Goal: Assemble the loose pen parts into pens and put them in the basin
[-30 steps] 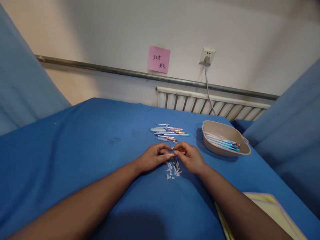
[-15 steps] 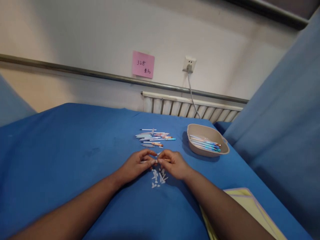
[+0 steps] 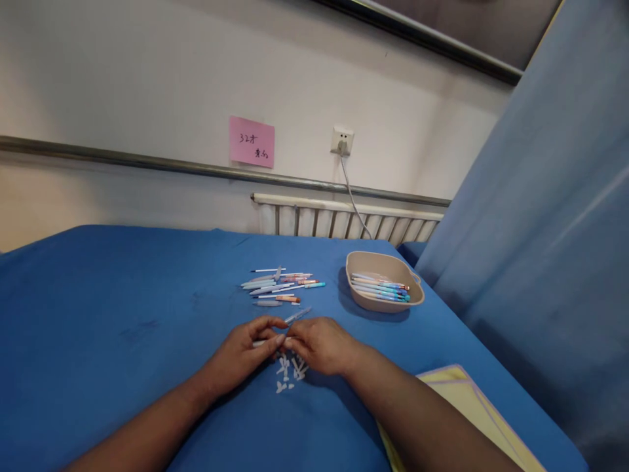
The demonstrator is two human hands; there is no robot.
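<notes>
My left hand is closed on a slim whitish pen, its thumb and fingers pinched near the right end. Against that end, my right hand has its fingertips pressed together on the pen; the palm hides most of the grip. Just beyond the fingers lies a clear, pointed pen part. Beneath both hands, small white plastic pieces are scattered on the blue cloth. Farther back is a loose pile of pen barrels, refills and coloured pen parts.
To the right of the pile stands a beige basket with several pens in it. A yellow cloth lies under my right forearm. Behind are a radiator, a plugged socket and a blue curtain.
The view has shifted, so everything sits farther left and lower. My right hand has turned over more, its back now covering the fingers. The clear part beyond the hands shows more fully.
</notes>
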